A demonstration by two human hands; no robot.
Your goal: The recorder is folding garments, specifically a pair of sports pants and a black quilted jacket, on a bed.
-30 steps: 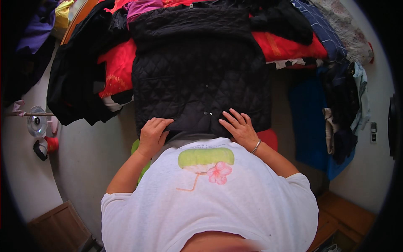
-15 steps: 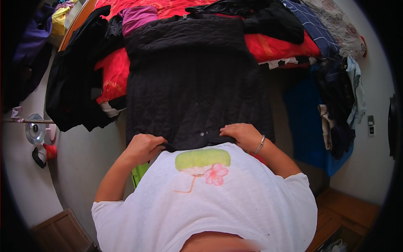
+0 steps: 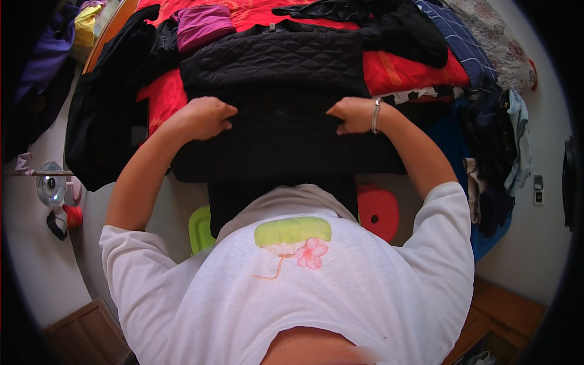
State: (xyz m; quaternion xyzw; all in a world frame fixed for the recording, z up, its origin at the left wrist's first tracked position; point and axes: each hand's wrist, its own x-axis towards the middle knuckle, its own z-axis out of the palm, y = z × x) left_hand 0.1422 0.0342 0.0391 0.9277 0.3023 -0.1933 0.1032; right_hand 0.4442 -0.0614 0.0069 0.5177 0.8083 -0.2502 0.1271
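Observation:
A black quilted jacket (image 3: 274, 61) lies over the near edge of a bed, its collar and small label at the far end. My left hand (image 3: 210, 118) pinches its hem on the left side, and my right hand (image 3: 358, 115) does the same on the right, a bracelet on that wrist. Between them the hem is lifted and doubled toward the collar, so the lower half hangs in a dark fold in front of me. The fingertips sink into black cloth, and the exact grip is partly hidden.
The bed has a red patterned cover (image 3: 389, 70). Black clothes (image 3: 100, 128) hang off its left, a magenta cloth (image 3: 204, 27) lies behind. More black clothing (image 3: 413, 36) sits at right. A green stool (image 3: 199, 231) and red stool (image 3: 378, 213) stand low, near my body.
Both hands have moved away from my body and up over the bed, carrying the hem of the jacket with them. The jacket's lower part is now folded, and the stools show more.

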